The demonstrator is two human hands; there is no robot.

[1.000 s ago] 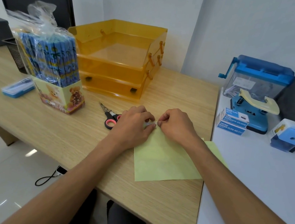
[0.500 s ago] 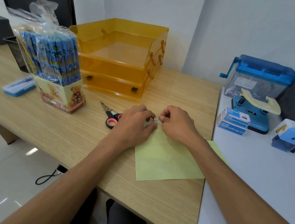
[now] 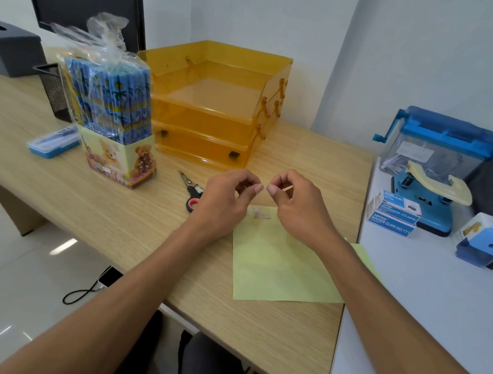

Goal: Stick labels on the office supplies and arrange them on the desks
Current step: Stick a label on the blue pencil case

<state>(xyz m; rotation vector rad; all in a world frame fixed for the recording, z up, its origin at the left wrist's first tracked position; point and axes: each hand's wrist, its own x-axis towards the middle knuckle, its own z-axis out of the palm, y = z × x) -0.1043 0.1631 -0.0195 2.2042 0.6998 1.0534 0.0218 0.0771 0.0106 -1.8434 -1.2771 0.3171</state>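
The left hand [image 3: 227, 198] and right hand [image 3: 296, 206], which were pressing on the yellow sheet's [image 3: 278, 268] far corner a second ago, are now hovering just above it. They are pinching what seems a tiny peeled label [image 3: 265, 188] between them, so it is probably getting stuck onto a supply next.

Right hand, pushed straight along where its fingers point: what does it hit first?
The left hand. The right hand's pinched fingers aim leftward at the left hand's fingertips, only a small gap apart. Depth looks matched, though one view can't confirm.
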